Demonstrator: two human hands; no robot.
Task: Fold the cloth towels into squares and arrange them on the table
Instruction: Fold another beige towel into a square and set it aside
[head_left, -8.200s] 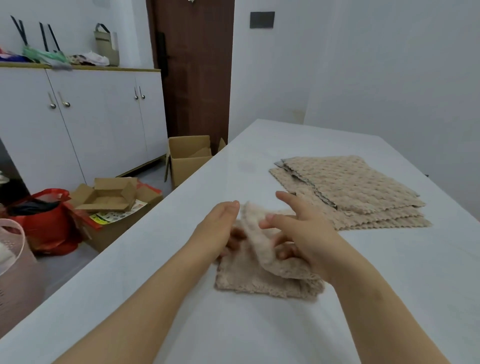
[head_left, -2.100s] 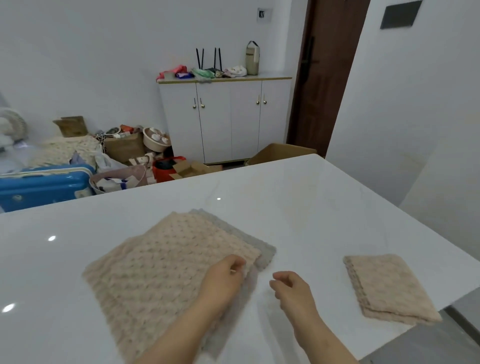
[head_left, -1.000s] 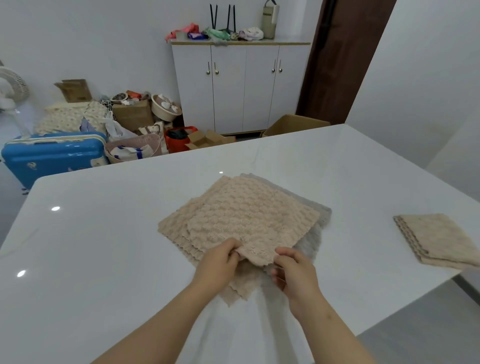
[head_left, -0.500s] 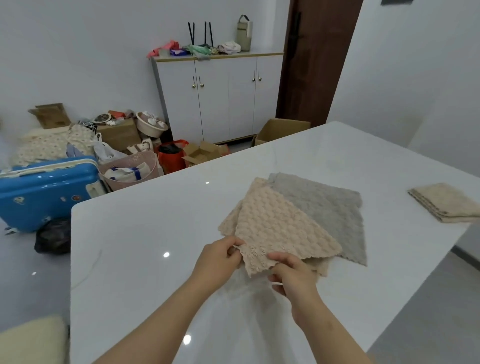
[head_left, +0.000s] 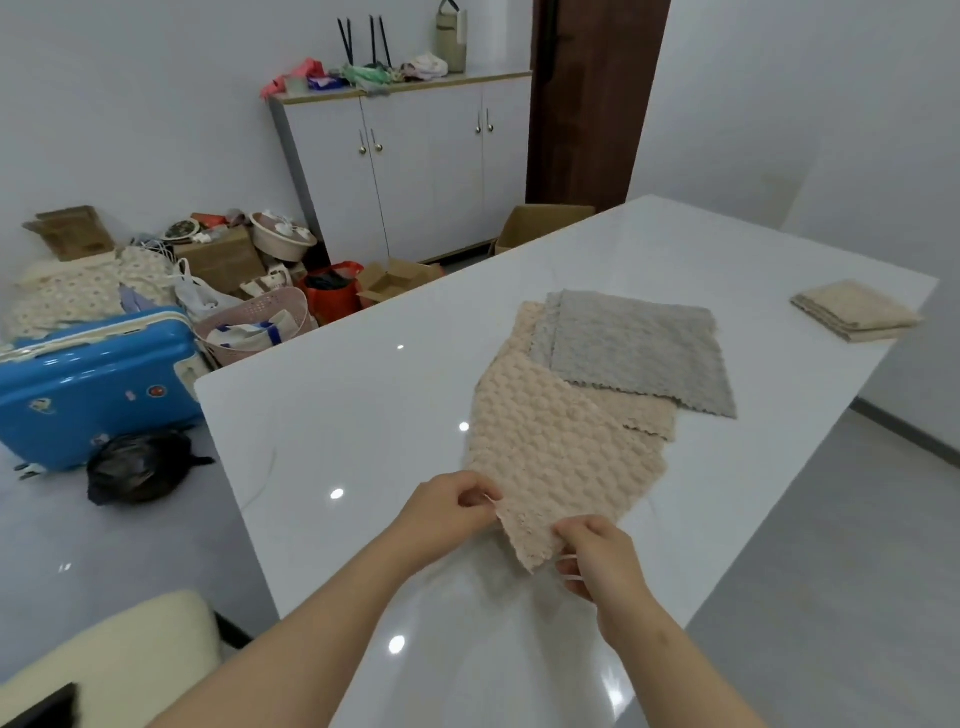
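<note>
White table (head_left: 363, 405), cluttered room behind. Mid-surface: beige towel (head_left: 550, 457), far end by grey towel (head_left: 634, 353), near corner pinched between left hand (head_left: 447, 512) and right hand (head_left: 597, 556). Folded towel (head_left: 857, 312) at far right corner. Likely freeing next towel; called next for spreading flat, then halving.

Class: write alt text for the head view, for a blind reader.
Left hand and right hand pinch the near edge of a beige towel on a white table. A grey towel lies beyond; a folded towel far right.
</note>
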